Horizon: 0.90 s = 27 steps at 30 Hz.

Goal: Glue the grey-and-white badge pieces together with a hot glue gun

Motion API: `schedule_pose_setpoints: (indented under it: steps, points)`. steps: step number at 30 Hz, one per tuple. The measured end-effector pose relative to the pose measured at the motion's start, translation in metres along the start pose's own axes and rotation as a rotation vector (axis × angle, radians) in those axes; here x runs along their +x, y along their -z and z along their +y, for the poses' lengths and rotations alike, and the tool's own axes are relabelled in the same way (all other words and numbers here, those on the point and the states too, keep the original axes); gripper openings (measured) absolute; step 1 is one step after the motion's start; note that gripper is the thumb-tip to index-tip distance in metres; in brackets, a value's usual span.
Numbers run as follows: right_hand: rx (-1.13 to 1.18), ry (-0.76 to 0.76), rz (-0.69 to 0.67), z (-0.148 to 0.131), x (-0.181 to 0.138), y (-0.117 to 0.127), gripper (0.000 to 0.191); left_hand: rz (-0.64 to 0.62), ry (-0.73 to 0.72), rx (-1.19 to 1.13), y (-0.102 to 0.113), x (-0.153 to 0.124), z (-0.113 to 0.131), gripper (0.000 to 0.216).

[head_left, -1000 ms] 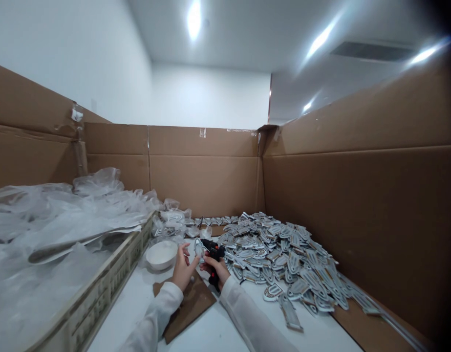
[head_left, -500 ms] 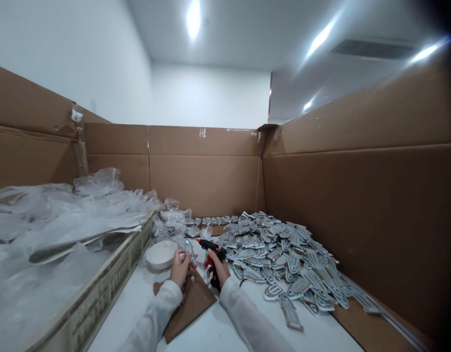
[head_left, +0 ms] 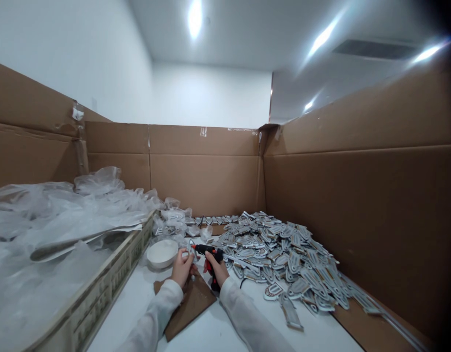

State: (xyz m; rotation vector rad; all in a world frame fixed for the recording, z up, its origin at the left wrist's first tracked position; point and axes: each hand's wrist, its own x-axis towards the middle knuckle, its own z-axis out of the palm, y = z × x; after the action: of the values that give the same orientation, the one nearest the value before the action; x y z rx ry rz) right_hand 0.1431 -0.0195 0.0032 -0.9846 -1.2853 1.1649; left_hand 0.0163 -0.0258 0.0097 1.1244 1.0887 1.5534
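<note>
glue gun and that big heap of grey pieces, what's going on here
A person's right hand grips a black-and-red glue gun, its nozzle pointed at a small grey piece held up in the left hand. Whether the nozzle touches it is too small to tell. A brown board lies below the hands, with a white bowl left of them. To the right lies a large pile of grey pieces; to the left, clear plastic heaps up in a crate.

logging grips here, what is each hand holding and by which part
The right hand holds a black glue gun by its handle. The left hand pinches a small pale piece, apparently by its near end.
</note>
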Motion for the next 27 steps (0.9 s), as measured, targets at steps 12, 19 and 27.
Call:
schedule_pose_setpoints:
  steps: [12,19,27]
  points:
    - [0.022,0.001,0.018,0.002,0.002,0.0,0.049,-0.001,-0.03,0.01,0.003,0.007,-0.011,0.049]
    - [0.039,-0.006,0.039,0.002,0.002,-0.001,0.05,0.007,-0.032,0.044,0.002,0.004,-0.007,0.051]
    - [0.042,-0.009,0.047,-0.003,-0.002,-0.002,0.052,0.012,-0.013,0.026,0.0,0.002,-0.003,0.053]
